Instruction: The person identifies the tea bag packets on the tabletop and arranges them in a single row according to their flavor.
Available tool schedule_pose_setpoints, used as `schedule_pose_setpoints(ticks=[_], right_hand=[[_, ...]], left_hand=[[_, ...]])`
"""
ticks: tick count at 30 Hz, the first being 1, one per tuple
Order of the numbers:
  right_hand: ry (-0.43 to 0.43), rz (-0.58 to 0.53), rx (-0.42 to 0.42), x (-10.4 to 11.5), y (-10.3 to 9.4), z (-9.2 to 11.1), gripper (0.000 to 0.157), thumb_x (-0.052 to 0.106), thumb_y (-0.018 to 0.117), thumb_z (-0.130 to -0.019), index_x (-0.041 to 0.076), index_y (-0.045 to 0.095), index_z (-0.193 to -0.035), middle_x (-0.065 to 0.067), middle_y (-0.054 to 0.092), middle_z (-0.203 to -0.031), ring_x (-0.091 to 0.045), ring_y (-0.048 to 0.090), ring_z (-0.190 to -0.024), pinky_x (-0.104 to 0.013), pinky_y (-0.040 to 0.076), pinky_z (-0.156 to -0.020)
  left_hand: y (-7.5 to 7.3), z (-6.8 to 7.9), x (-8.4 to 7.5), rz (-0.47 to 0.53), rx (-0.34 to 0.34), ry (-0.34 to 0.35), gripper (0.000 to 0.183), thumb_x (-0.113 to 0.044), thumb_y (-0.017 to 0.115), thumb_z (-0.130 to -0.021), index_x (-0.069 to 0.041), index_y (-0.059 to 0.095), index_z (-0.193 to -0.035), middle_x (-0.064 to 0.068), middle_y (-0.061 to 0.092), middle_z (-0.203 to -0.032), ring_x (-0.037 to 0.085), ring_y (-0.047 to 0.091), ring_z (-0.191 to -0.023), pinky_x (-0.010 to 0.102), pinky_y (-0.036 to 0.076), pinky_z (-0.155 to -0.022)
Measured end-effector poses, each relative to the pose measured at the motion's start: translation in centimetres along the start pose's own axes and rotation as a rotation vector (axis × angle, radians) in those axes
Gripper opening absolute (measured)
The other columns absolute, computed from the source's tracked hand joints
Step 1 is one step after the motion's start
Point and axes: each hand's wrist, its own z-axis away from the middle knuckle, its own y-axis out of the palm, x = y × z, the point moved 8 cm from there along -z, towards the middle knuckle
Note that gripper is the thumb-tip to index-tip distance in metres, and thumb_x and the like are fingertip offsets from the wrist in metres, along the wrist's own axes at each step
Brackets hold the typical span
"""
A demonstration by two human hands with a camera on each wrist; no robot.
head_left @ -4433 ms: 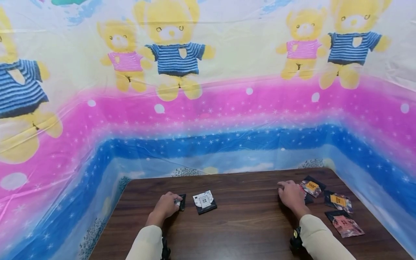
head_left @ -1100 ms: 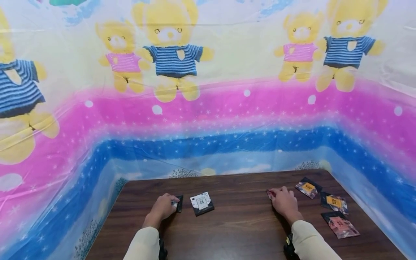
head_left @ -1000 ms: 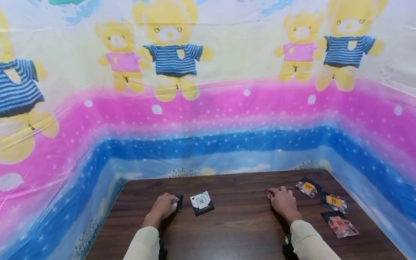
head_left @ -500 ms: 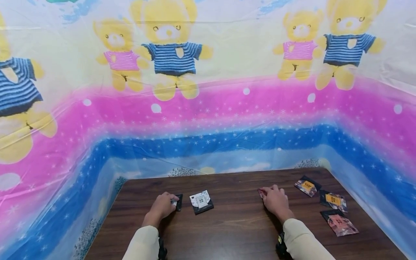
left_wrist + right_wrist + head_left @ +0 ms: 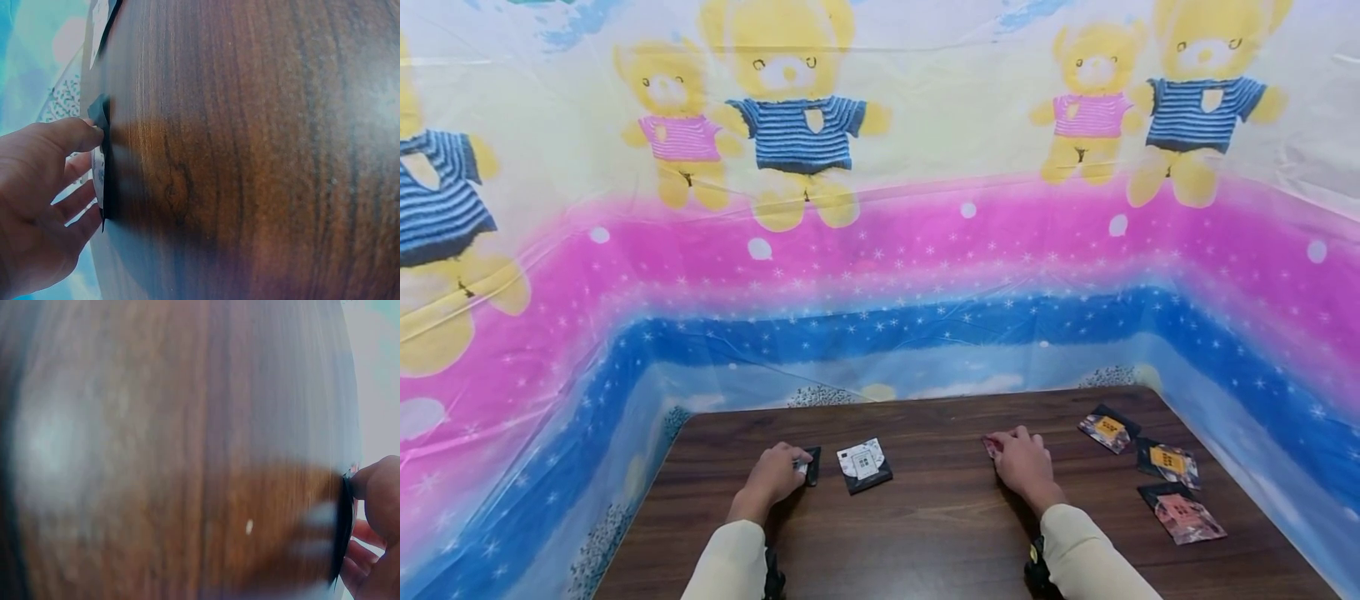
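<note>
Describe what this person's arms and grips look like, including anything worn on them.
The left sleeve and right sleeve are plain cream. A black device shows by each cuff, left and right; the right one has a small yellowish mark. The left grip and right grip wear no gloves.

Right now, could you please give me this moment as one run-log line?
left hand: holds leftmost packet | right hand: holds reddish packet | between hands: black-and-white packet | far right: three packets
</note>
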Motion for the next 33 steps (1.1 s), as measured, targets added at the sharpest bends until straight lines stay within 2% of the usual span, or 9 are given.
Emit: schedule_pose_setpoints(ticks=[15,24,33], right_hand=[[-0.019,-0.005,-0.034,2.6,0.7,0.3,0.033,0.029,0.061,-0.100,0.018,0.071,-0.129,-0.017,0.060,-0.125,-0.041,0.053,-0.110,-0.057,0.047,-0.089],[-0.040,-0.005,-0.038,3.9,1.2,0.4,0.032,0.027,0.062,-0.099,0.018,0.072,-0.128,-0.016,0.061,-0.123,-0.037,0.053,-0.102,-0.055,0.047,-0.086],[-0.043,-0.005,-0.049,4.8,1.7,0.5,0.031,0.030,0.065,-0.098,0.020,0.074,-0.126,-0.015,0.062,-0.123,-0.036,0.054,-0.104,-0.054,0.047,-0.086]], left_hand=[[0.1,-0.1,0.1,0.002,0.010,-0.013,0.031,-0.003,0.068,-0.090,-0.012,0.076,-0.119,0.020,0.060,-0.132,0.041,0.056,-0.121,0.057,0.049,-0.098],[0.1,-0.2,0.1,-0.004,0.003,-0.004,0.030,-0.004,0.068,-0.090,-0.011,0.076,-0.118,0.020,0.061,-0.130,0.041,0.056,-0.119,0.058,0.049,-0.098],[-0.1,0.0,-0.1,0.000,0.014,-0.010,0.030,-0.004,0.067,-0.090,-0.012,0.076,-0.118,0.020,0.061,-0.131,0.042,0.056,-0.120,0.058,0.049,-0.099]])
